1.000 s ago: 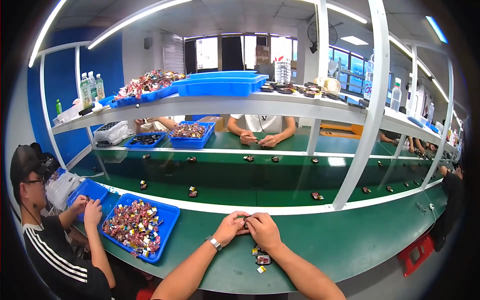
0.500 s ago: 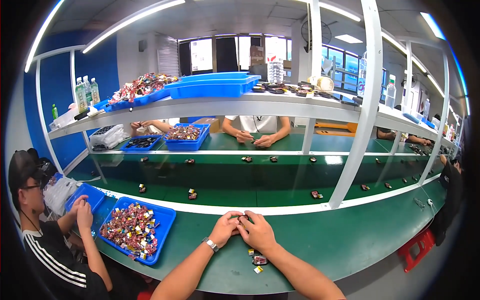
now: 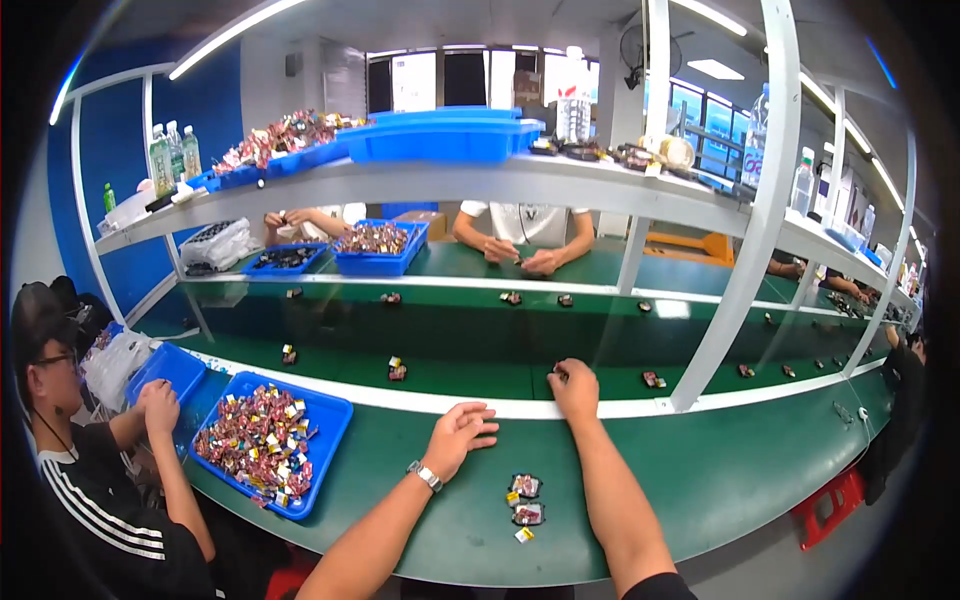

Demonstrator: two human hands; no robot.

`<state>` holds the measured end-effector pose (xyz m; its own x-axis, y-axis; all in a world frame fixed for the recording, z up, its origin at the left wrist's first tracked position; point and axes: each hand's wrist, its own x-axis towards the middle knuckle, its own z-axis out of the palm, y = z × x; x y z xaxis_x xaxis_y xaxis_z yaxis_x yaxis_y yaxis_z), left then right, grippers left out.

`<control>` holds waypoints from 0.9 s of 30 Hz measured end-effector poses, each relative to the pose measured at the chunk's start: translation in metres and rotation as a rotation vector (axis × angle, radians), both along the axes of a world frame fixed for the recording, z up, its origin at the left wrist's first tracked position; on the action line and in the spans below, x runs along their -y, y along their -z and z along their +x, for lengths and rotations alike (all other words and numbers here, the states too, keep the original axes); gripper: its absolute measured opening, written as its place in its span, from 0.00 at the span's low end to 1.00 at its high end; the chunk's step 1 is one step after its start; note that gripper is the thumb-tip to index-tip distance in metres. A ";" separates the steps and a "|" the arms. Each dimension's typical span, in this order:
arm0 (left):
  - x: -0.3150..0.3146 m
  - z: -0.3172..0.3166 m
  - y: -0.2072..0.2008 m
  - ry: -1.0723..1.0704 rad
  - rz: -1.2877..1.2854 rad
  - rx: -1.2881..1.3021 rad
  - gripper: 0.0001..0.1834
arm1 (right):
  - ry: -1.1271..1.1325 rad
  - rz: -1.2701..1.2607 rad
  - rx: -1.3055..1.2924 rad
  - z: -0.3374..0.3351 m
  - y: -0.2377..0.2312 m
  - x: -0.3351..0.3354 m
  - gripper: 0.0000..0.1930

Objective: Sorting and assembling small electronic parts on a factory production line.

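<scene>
My left hand (image 3: 462, 437) is held above the green bench (image 3: 420, 540), fingers spread with nothing in them. Reaching farther out, my right hand (image 3: 576, 388) is at the white rail (image 3: 520, 409) bordering the belt, its fingers curled around a small dark part (image 3: 560, 372), mostly hidden. Between my forearms lie two small dark-framed circuit-board pieces, a farther one (image 3: 526, 486) and a nearer one (image 3: 529, 514), each with a yellow-and-white tab beside it.
A blue tray (image 3: 335, 430) heaped with red boards stands left, beside a co-worker (image 3: 100, 480). The green belt (image 3: 470, 350) carries several spaced pieces. A white post (image 3: 735, 210) and a shelf (image 3: 440, 195) rise ahead. A red stool (image 3: 832, 508) stands at right.
My hands have parted. The right moved forward to the rail with the small part; the left opened and stayed over the bench. The two board pieces between my arms now show more fully.
</scene>
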<state>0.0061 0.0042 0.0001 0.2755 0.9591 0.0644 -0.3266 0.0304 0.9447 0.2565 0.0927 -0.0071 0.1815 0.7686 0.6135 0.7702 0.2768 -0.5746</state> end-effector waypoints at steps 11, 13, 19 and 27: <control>-0.005 -0.016 -0.003 0.169 -0.024 -0.006 0.12 | -0.285 -0.302 -0.197 -0.020 -0.015 0.101 0.10; -0.003 -0.017 -0.001 0.174 -0.008 -0.025 0.12 | -0.398 -0.461 -0.155 -0.014 -0.028 0.134 0.12; -0.003 -0.006 -0.003 0.209 0.087 -0.175 0.12 | -0.539 -0.544 0.018 -0.013 -0.038 0.160 0.11; -0.003 -0.014 0.002 0.393 0.126 -0.306 0.17 | -0.709 -0.239 0.254 -0.048 -0.057 0.118 0.06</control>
